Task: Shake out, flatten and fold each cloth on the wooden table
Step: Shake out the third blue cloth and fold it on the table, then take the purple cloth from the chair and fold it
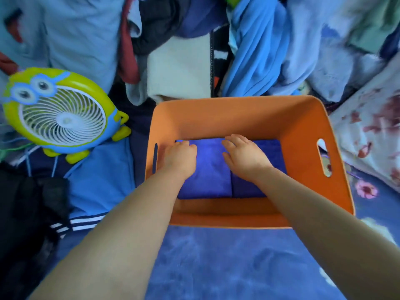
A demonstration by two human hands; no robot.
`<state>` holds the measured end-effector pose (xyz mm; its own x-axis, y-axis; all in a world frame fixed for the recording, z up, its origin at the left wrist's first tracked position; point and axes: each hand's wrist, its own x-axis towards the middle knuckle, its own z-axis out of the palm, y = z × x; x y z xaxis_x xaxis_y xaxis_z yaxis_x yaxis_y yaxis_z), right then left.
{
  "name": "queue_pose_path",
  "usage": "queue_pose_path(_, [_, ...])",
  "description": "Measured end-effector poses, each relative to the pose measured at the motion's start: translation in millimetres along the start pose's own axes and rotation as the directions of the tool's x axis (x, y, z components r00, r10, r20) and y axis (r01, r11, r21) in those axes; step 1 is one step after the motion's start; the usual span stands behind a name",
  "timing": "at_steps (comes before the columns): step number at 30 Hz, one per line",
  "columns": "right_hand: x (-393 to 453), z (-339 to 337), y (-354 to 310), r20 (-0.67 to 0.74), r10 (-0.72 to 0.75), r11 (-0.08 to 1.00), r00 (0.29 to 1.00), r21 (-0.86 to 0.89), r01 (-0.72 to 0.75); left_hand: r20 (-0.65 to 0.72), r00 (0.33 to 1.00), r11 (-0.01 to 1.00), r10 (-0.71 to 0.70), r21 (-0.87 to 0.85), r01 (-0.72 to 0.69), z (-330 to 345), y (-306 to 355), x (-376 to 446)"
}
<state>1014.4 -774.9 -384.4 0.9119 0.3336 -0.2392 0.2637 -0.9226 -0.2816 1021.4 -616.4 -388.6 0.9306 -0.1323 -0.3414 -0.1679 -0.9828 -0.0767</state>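
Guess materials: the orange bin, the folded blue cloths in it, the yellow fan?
Orange bin: looks like matte felt or stiff fabric, with soft rounded walls, no gloss and cut-out handle slots; could be foam. Folded blue cloths: plush towel or microfibre, going by the thick soft folds. Yellow fan: glossy moulded plastic with a white plastic grille.

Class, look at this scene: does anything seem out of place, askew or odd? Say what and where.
The yellow-and-blue cartoon fan lies tilted on the clothes at left, an odd place for it. Unfolded garments are heaped beyond the orange bin. Inside it, two folded blue cloths sit neatly side by side under the left hand and right hand.
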Motion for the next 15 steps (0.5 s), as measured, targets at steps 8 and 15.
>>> queue_pose_path(8, [-116.7, -103.8, -38.9, -0.233, -0.012, 1.0, 0.972, -0.009, 0.011, -0.147, 0.989, 1.0, -0.015, 0.023, 0.019, -113.7, 18.7, -125.5])
queue_pose_path(15, [-246.3, -179.2, -90.9, -0.388, -0.027, 0.999, 0.921, -0.043, 0.011, -0.317, 0.948, 0.999, 0.038, 0.035, -0.029, -194.5, 35.5, -258.5])
